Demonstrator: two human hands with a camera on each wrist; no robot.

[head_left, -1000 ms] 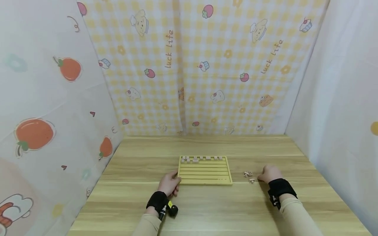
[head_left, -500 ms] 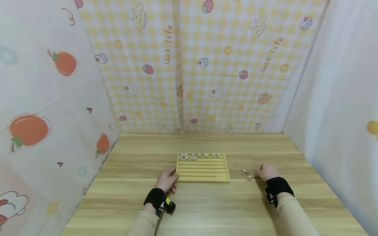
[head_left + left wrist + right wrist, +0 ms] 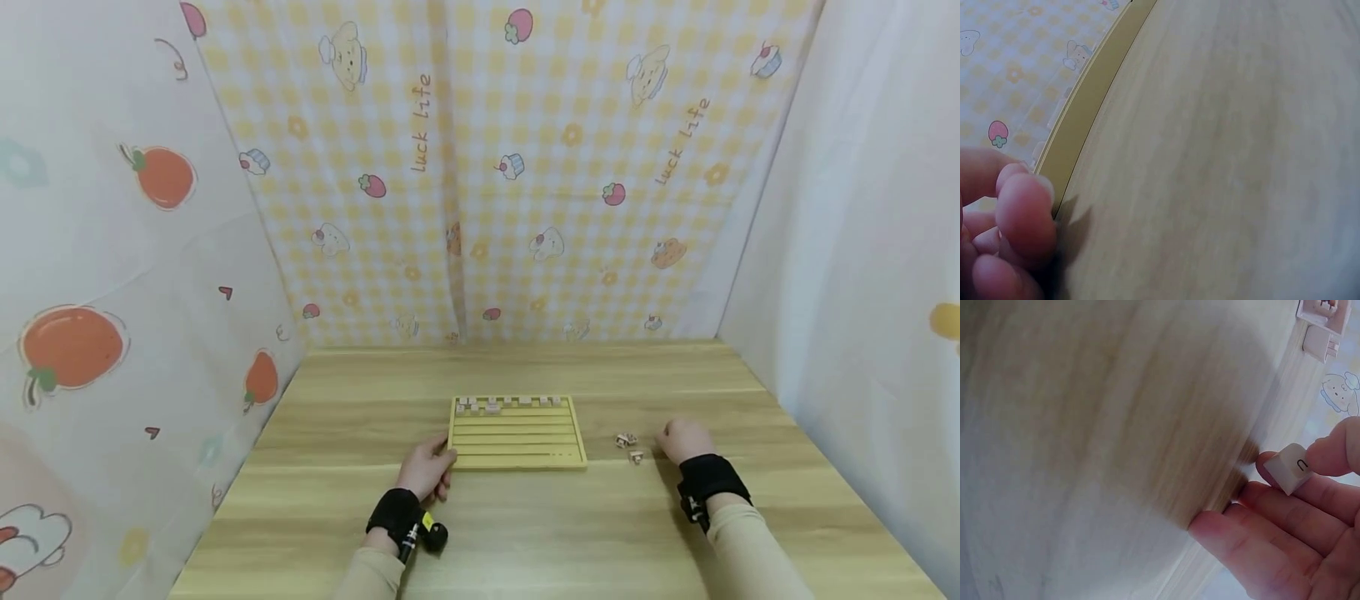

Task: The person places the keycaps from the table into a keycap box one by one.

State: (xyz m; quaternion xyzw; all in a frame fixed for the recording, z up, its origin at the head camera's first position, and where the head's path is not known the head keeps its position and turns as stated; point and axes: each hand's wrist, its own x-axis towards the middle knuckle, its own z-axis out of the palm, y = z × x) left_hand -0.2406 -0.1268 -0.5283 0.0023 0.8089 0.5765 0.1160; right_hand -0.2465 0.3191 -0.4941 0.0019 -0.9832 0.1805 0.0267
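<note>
Little moved: left hand [image 3: 425, 469] holds tray [image 3: 517, 435], keycaps [image 3: 492, 409] in its top two rows; right hand [image 3: 686, 441] pinches white keycap [image 3: 1287, 467].

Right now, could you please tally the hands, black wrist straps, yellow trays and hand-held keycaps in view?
Left hand and right hand: 2
Left strap and right strap: 2
Yellow tray: 1
Held keycap: 1
Total: 6

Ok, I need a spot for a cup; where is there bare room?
The table is bare in front of the tray and behind it, up to the checked cloth. It is crowded between tray and right hand, where loose keys lie. The left hand grips the tray's left edge.
</note>
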